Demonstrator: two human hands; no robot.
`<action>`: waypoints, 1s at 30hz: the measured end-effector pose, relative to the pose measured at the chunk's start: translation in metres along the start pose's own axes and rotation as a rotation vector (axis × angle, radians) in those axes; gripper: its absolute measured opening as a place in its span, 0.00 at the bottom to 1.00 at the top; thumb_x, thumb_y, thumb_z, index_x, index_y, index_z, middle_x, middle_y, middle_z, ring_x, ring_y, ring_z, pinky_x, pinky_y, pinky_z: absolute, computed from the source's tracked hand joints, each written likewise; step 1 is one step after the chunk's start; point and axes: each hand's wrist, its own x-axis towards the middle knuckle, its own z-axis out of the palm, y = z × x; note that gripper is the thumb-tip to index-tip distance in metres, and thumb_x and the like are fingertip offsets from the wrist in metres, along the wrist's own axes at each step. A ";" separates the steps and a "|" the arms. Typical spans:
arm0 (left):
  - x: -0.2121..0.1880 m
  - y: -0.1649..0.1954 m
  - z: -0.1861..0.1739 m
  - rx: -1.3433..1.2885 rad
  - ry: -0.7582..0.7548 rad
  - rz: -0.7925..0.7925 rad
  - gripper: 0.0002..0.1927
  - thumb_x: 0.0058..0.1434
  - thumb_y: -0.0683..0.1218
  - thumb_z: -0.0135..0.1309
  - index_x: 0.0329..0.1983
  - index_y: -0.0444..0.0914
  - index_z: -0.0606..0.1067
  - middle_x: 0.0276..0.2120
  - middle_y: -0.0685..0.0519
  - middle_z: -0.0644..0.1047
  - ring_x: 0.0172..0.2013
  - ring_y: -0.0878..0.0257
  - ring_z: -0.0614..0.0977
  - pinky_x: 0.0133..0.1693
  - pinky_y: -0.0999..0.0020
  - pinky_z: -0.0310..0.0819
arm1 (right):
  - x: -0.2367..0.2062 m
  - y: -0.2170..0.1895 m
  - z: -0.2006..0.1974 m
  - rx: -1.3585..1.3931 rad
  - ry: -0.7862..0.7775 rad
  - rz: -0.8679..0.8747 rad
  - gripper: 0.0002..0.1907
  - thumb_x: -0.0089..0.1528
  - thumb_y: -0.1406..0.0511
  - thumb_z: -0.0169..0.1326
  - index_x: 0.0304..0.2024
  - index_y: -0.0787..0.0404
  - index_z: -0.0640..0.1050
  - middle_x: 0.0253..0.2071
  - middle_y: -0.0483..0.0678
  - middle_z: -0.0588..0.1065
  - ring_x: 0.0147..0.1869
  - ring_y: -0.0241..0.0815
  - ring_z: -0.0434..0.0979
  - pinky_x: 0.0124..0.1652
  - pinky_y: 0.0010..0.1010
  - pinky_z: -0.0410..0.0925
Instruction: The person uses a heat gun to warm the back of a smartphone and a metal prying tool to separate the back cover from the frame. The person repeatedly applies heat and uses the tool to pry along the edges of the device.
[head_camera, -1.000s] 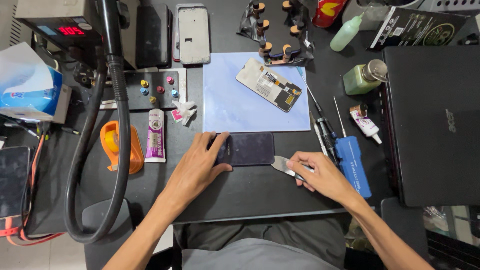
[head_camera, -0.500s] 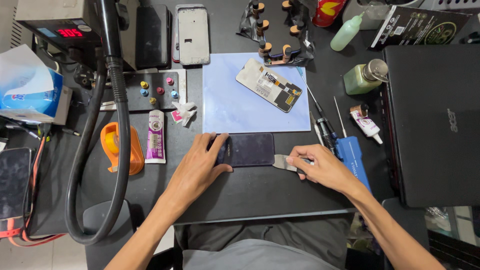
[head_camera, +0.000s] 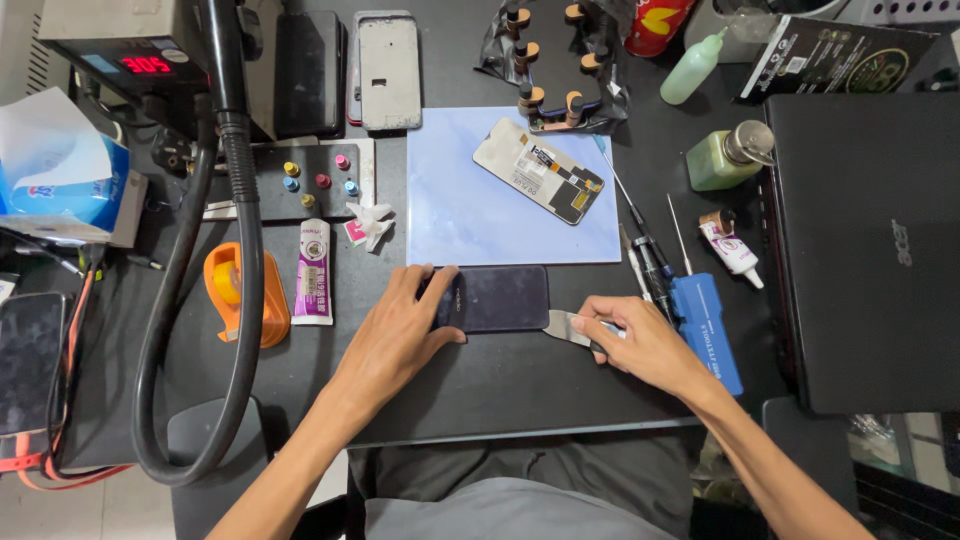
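Both hands on dark phone (head_camera: 500, 298) — white-purple tube (head_camera: 313, 272) left.

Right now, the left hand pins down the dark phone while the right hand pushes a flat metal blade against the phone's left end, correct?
Not quite: the flat metal blade in the right hand meets the right end of the dark phone, as the head view shows. The left hand does pin it.

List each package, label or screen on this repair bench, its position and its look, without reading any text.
Tissue box: far left, blue and white.
Glue tube: left of the left hand, purple and white.
Station display: top left, red glowing digits.
Glossy packet: top right, black.
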 end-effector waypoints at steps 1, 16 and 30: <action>0.000 0.000 0.000 -0.005 -0.007 -0.009 0.39 0.48 0.47 0.67 0.63 0.34 0.66 0.52 0.42 0.71 0.53 0.44 0.71 0.53 0.54 0.69 | 0.001 -0.001 -0.001 -0.007 0.002 -0.032 0.17 0.65 0.57 0.53 0.31 0.65 0.79 0.18 0.43 0.69 0.21 0.28 0.69 0.21 0.27 0.61; 0.001 0.000 0.003 0.007 -0.024 -0.046 0.38 0.49 0.48 0.67 0.62 0.35 0.67 0.53 0.43 0.71 0.54 0.44 0.72 0.51 0.54 0.70 | 0.013 -0.002 -0.012 -0.062 -0.076 -0.119 0.15 0.64 0.60 0.54 0.31 0.66 0.79 0.21 0.42 0.70 0.24 0.31 0.70 0.27 0.28 0.66; 0.001 0.001 0.004 0.021 -0.014 -0.032 0.38 0.49 0.48 0.67 0.62 0.34 0.67 0.52 0.41 0.71 0.54 0.43 0.71 0.52 0.53 0.69 | 0.021 -0.006 -0.017 -0.071 -0.136 -0.092 0.14 0.64 0.61 0.54 0.32 0.66 0.79 0.21 0.42 0.71 0.22 0.32 0.70 0.25 0.28 0.62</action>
